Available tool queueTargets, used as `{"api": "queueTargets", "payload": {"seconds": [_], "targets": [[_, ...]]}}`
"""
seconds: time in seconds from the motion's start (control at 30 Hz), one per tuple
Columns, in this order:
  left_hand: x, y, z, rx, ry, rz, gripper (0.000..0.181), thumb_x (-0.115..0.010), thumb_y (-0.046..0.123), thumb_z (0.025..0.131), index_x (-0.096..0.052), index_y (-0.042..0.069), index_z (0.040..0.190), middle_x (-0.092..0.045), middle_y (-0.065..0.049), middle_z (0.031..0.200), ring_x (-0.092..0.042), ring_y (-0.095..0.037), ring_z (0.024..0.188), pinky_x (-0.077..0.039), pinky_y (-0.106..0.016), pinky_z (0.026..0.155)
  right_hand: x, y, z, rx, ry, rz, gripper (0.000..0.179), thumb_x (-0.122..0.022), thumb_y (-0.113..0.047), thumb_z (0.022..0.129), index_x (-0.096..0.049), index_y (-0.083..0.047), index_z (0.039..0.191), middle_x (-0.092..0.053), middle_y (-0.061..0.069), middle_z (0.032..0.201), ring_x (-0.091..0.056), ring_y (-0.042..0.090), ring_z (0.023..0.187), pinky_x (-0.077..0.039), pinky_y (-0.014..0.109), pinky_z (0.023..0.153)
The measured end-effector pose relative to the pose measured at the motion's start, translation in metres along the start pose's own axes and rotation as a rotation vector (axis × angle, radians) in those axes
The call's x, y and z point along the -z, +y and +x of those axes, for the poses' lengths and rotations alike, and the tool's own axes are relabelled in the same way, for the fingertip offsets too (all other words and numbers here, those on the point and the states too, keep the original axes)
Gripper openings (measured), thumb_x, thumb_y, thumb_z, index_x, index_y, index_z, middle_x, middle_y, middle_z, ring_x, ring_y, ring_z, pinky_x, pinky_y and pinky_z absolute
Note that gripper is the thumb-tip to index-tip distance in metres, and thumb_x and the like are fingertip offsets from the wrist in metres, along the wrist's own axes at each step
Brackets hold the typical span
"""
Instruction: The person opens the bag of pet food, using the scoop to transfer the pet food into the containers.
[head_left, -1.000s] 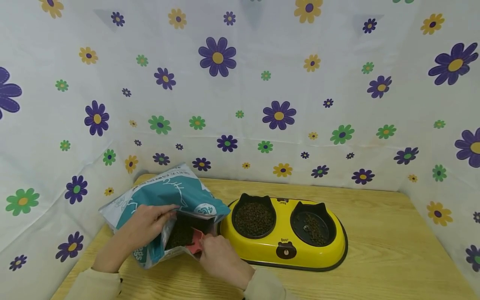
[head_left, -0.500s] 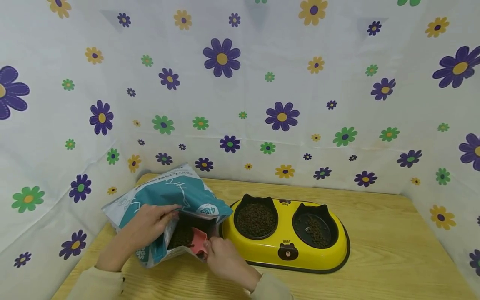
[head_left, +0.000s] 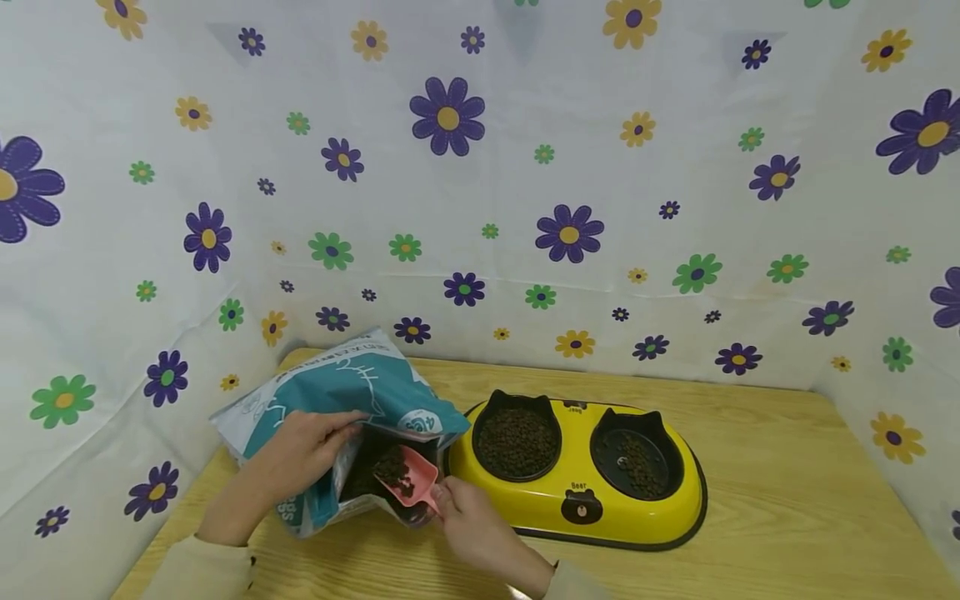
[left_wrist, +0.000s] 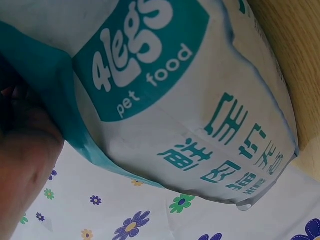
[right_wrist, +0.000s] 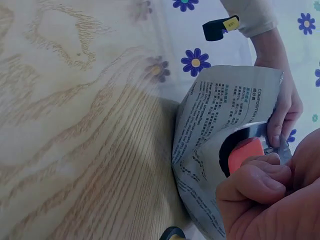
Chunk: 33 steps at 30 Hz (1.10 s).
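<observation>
A teal and white pet food bag [head_left: 345, 387] lies tilted on the table, its mouth facing the front right. My left hand [head_left: 303, 454] pinches the upper rim of that mouth, and in the left wrist view the hand [left_wrist: 27, 150] is at the dark left edge beside the bag [left_wrist: 150, 120]. With my right hand [head_left: 480, 525] I hold a pink scoop [head_left: 420, 475] by its handle. Brown kibble [head_left: 392, 471] lies in the scoop, which is at the bag's mouth. The right wrist view shows my curled fingers in front of the scoop [right_wrist: 245, 152].
A yellow double pet bowl stand [head_left: 577, 450] is right of the bag. Its left black bowl holds much kibble [head_left: 517, 442]; the right one holds a little kibble [head_left: 641, 467]. A flower-printed white cloth [head_left: 510, 183] hangs behind the wooden table [head_left: 787, 483].
My right hand has moved right and drawn the scoop from deeper in the bag to its mouth, with kibble now visible in it. The left hand keeps its hold on the rim.
</observation>
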<state>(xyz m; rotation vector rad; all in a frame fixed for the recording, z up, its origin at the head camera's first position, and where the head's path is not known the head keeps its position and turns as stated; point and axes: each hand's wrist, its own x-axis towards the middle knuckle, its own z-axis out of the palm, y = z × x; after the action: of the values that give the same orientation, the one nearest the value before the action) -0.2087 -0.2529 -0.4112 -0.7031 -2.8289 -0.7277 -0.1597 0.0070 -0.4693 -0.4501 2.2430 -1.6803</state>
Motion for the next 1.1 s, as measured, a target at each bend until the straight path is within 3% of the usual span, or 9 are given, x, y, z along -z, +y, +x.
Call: {"api": "queueTargets", "payload": {"seconds": [0.7,1.1], "targets": [[0.000,0.000,-0.003,0.005,0.006,-0.004,0.028,-0.060,0.008,0.102,-0.073,0.004,0.126,-0.044,0.013,0.058,-0.032,0.003,0.048,-0.034,-0.021,0.049,0.008,0.002,-0.014,0.023,-0.065,0.101,0.042,-0.040,-0.025,0.112,-0.056,0.012,0.099,-0.047,-0.002,0.069,-0.037,0.006,0.056,-0.031,0.018,0.053],[-0.002,-0.001,0.000,-0.015,0.018,0.015,0.027,-0.061,0.008,0.102,-0.073,0.005,0.126,-0.046,0.014,0.058,-0.032,0.003,0.048,-0.035,-0.021,0.051,0.024,-0.001,-0.029,0.034,-0.104,0.238,0.042,-0.035,-0.026,0.113,-0.050,0.013,0.106,-0.043,0.001,0.072,-0.034,0.008,0.057,-0.031,0.019,0.052]]}}
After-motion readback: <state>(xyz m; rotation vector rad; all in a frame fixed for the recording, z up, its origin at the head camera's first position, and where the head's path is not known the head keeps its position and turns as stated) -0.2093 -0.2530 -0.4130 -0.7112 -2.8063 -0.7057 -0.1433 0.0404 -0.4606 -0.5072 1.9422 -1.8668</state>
